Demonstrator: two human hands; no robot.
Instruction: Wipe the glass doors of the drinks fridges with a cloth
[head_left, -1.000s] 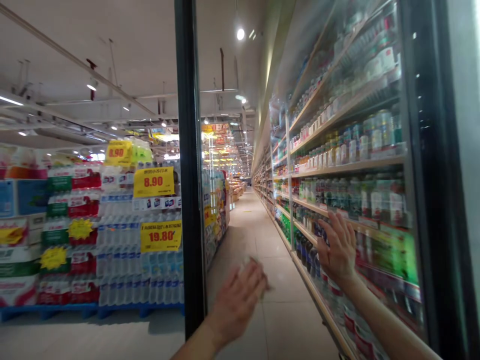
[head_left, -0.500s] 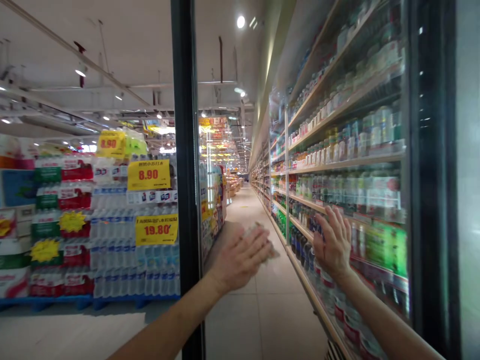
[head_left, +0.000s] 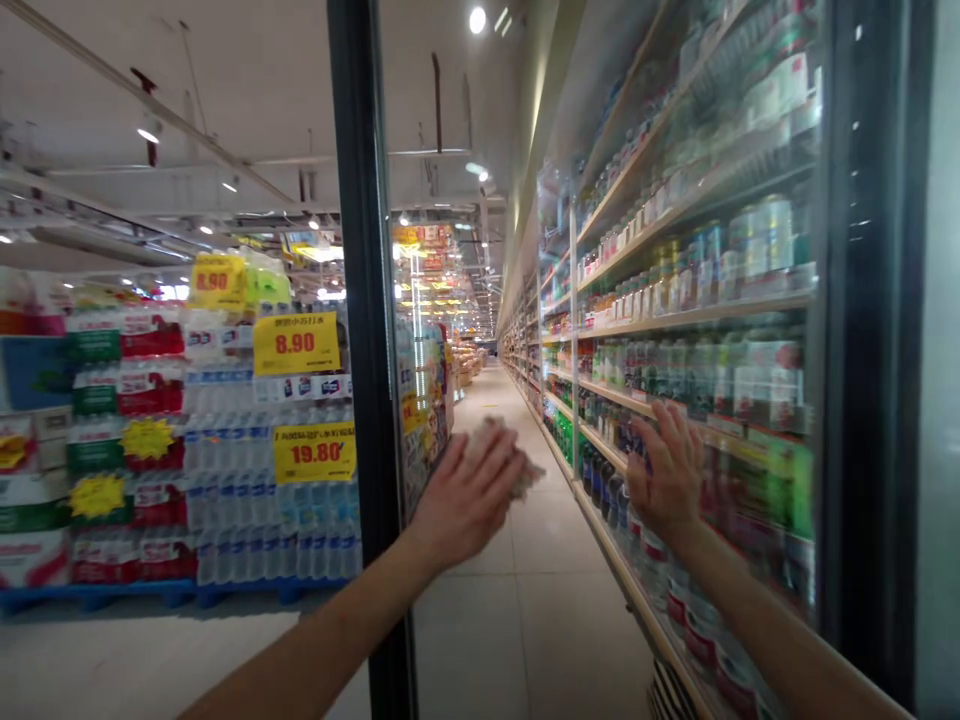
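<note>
My left hand (head_left: 461, 505) reaches in from the lower left, its back toward me, over a crumpled pale cloth (head_left: 525, 475) whose edge shows past the fingers. The hand is in front of a tall glass door pane with a dark frame (head_left: 367, 330). Farther right, my right hand (head_left: 667, 470) is raised with its fingers apart and slightly bent, holding nothing that I can see. It is in front of the bottle shelves; whether its fingertips touch the glass I cannot tell. Part of the cloth is hidden under my left hand.
Long shelves (head_left: 690, 325) of bottles and cans run along the right side. A tiled floor (head_left: 480, 640) leads down the aisle. At the left, packs of bottled water (head_left: 247, 520) are stacked on blue pallets (head_left: 165, 594), with yellow price signs (head_left: 296, 345).
My left hand has moved a little to the left with the cloth. My right hand stays in nearly the same place. The door frame's lower part appears shifted slightly to the right.
</note>
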